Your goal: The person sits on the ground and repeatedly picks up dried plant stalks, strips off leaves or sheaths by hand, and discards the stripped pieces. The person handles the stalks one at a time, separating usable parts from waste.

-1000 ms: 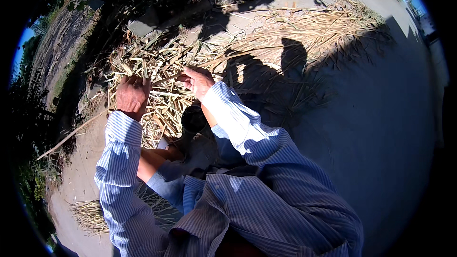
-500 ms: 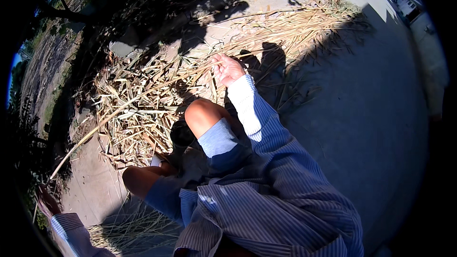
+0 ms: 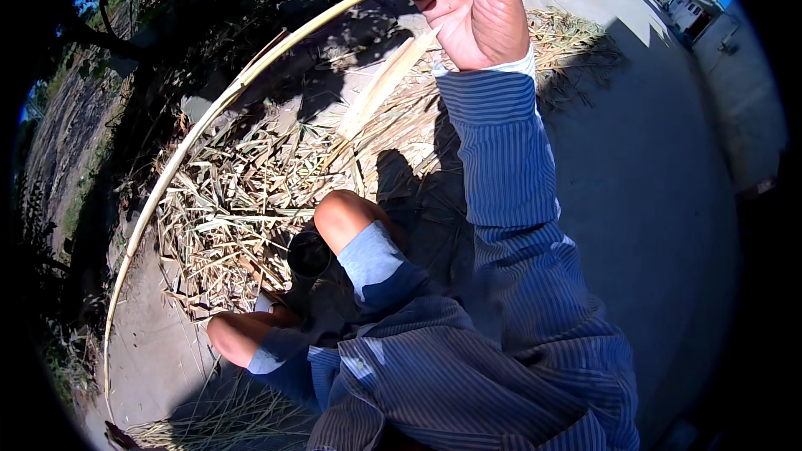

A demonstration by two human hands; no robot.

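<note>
Raised at the top centre, my right hand point(image 3: 476, 12) pinches one end of a long, pale dry stalk point(image 3: 242, 79). The stalk bows in a wide arc down the left side to the lower left corner. At its low end a small dark shape, probably my left hand point(image 3: 123, 436), shows at the rim; its fingers cannot be made out. A broad strip of dry husk point(image 3: 386, 88) slants beneath my right palm; whether it is attached to anything is unclear. Below lies a pile of dry leaf scraps point(image 3: 234, 209).
Long dry stalks point(image 3: 568, 46) lie farther off on the concrete point(image 3: 635, 225). More thin stalks point(image 3: 242, 418) lie at the lower left, by my legs. A dark round container point(image 3: 309, 255) stands between my knees. Shaded bushes and stones line the left; a wall point(image 3: 735, 75) runs along the right.
My right hand has risen high from the pile with the stalk's end, and the stalk now bends in an arc. The husk strip has come into sight. My left hand has dropped toward the lower rim.
</note>
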